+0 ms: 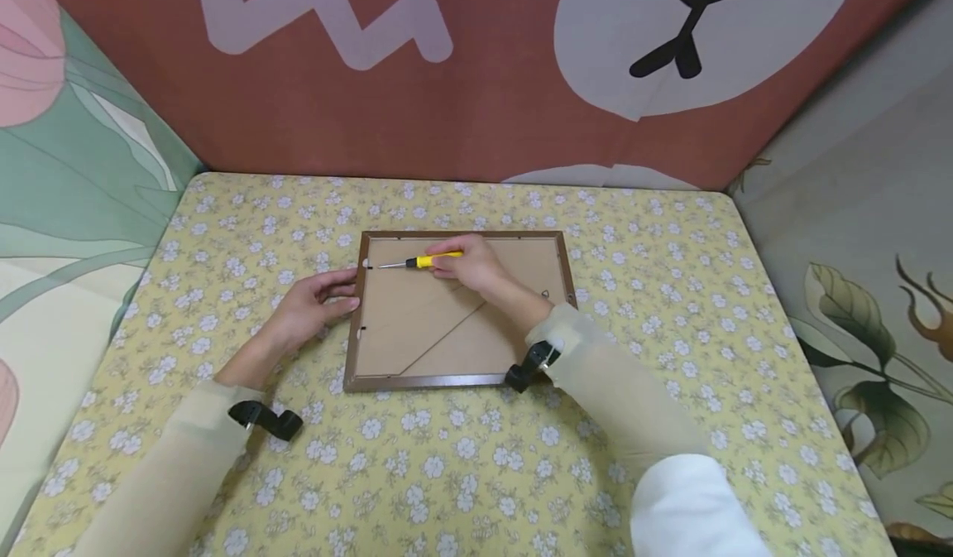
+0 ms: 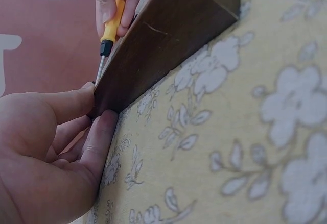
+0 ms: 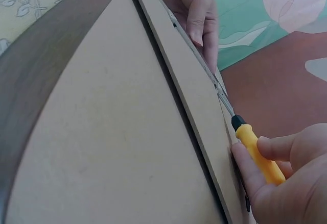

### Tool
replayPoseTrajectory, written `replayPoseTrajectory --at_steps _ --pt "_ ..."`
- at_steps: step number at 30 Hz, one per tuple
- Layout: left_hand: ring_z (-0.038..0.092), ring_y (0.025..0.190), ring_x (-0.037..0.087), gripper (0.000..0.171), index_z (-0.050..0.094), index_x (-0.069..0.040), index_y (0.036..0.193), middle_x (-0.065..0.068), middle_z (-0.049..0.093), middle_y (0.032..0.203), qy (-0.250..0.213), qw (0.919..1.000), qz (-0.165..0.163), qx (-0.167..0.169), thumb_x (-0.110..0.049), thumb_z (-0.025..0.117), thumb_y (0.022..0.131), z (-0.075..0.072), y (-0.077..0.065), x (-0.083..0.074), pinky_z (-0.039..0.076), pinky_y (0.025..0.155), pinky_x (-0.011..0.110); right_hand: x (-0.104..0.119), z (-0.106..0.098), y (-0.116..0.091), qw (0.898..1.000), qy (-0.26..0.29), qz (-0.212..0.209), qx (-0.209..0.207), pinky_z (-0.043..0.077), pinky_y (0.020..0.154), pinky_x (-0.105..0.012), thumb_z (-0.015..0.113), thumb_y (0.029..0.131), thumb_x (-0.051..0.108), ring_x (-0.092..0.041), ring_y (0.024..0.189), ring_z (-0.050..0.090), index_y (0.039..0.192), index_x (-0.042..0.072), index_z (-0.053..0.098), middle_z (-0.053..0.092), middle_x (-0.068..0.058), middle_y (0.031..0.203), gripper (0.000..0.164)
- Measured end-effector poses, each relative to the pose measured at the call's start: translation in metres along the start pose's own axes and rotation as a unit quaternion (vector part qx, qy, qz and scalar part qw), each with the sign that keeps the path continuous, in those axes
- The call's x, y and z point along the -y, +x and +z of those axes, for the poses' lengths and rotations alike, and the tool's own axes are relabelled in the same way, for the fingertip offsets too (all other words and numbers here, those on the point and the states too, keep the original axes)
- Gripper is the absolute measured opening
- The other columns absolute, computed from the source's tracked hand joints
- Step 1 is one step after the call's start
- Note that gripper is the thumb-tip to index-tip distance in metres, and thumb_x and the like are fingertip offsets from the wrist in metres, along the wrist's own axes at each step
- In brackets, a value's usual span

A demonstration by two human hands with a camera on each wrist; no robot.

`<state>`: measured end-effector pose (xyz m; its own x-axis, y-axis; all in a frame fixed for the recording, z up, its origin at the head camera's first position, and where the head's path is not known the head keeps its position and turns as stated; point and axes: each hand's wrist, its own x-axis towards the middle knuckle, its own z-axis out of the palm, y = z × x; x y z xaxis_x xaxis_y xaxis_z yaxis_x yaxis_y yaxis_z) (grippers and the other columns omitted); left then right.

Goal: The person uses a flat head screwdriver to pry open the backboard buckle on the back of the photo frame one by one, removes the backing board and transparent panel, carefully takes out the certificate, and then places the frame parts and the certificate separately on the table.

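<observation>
A wooden picture frame (image 1: pixel 456 381) lies back side up on the table, its brown backing board (image 1: pixel 402 313) showing. My right hand (image 1: pixel 476 267) pinches the yellow handle of a screwdriver (image 3: pixel 259 152) between thumb and fingers. Its thin metal shaft points left, and the tip is close to a small dark tab (image 1: pixel 370 267) at the frame's left edge; whether they touch, I cannot tell. My left hand (image 1: pixel 316 304) rests against the outer left side of the frame, fingertips and thumb touching the wood.
A yellow floral cloth (image 1: pixel 447 466) covers the table. Behind it stands a reddish patterned wall covering (image 1: pixel 476 110), with printed panels at both sides. A small hanging ring (image 1: pixel 545 294) sits on the board's right part. Each wrist wears a black camera mount (image 1: pixel 264 419).
</observation>
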<state>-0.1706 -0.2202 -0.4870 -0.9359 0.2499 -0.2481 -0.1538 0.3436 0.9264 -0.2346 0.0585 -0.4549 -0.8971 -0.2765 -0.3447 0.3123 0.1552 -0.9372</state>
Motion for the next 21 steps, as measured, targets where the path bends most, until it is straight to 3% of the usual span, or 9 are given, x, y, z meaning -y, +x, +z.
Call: replayPoseTrajectory --at_steps 21 --pt "0.05 0.131 0.034 0.056 0.044 -0.002 0.152 0.022 0.056 0.139 -0.003 1.0 -0.004 0.002 -0.007 0.065 0.1 -0.0005 -0.0003 -0.0002 0.051 0.091 0.011 0.0007 0.0054 0.001 0.999 -0.033 -0.001 -0.002 0.061 0.082 -0.023 0.063 0.097 -0.007 -0.03 0.103 0.071 0.117 -0.009 0.07 0.062 -0.022 0.129 0.022"
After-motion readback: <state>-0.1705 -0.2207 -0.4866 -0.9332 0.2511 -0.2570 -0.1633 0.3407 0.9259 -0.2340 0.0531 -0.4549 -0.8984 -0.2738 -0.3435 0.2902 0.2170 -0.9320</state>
